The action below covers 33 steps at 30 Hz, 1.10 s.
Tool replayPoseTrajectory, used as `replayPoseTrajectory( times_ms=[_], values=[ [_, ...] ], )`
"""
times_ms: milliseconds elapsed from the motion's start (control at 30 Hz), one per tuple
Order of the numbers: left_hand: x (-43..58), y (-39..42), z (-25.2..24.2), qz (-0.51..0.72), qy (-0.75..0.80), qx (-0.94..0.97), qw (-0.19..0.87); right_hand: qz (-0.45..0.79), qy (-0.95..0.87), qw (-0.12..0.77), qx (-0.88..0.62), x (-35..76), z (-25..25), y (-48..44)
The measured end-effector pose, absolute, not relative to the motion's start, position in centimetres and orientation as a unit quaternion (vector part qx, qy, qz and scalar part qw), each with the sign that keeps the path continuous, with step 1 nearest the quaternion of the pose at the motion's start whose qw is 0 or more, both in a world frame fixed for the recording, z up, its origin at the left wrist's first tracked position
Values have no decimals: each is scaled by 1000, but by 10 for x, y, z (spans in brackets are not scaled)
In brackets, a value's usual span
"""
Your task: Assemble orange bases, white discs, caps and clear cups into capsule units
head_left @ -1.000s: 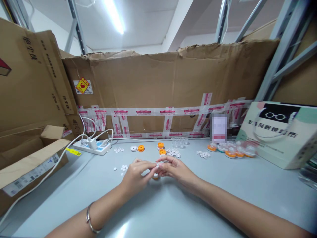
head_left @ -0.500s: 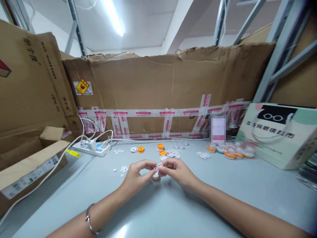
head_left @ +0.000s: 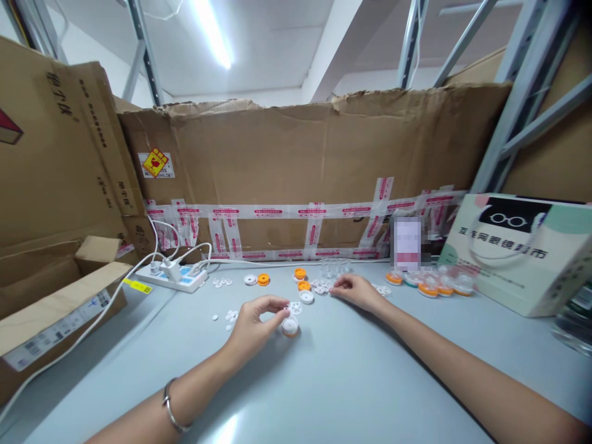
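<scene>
My left hand (head_left: 259,325) pinches a small white openwork plastic piece (head_left: 295,308) between thumb and forefinger. Just below that piece, a round white part with an orange base (head_left: 290,327) rests on the table. My right hand (head_left: 355,291) reaches to the right edge of a pile of small white pieces (head_left: 320,286), its thumb and fingertips pressed together there. Whatever those fingertips hold is too small to make out. A white round cap (head_left: 306,297) and an orange wheel-like part (head_left: 304,286) lie between the two hands.
Loose white discs (head_left: 232,318) lie left of my left hand. Orange-and-clear round containers (head_left: 428,288) and a paper bag (head_left: 513,253) stand at the right. A power strip (head_left: 173,275) and an open carton (head_left: 60,308) are at the left. A large cardboard box (head_left: 277,154) walls the back.
My right hand has left the white piece both hands were touching and moved right and away from me to the pile. My left hand keeps its pinch in nearly the same spot.
</scene>
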<state>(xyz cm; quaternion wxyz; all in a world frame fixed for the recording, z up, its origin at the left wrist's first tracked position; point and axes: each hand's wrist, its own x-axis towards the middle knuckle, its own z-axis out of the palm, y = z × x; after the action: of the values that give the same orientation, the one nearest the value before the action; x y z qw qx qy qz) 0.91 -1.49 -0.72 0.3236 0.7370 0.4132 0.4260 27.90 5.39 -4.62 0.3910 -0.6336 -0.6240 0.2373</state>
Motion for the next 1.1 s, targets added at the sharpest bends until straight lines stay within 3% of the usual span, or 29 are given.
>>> replayPoseTrajectory(
  times_ms=[533, 1100],
  values=[
    [10, -15, -6, 427, 415, 736, 323, 235, -633, 378, -634, 275, -50, 55],
    [6, -13, -8, 422, 410, 736, 334, 307, -581, 472, -587, 270, -35, 48]
  ],
)
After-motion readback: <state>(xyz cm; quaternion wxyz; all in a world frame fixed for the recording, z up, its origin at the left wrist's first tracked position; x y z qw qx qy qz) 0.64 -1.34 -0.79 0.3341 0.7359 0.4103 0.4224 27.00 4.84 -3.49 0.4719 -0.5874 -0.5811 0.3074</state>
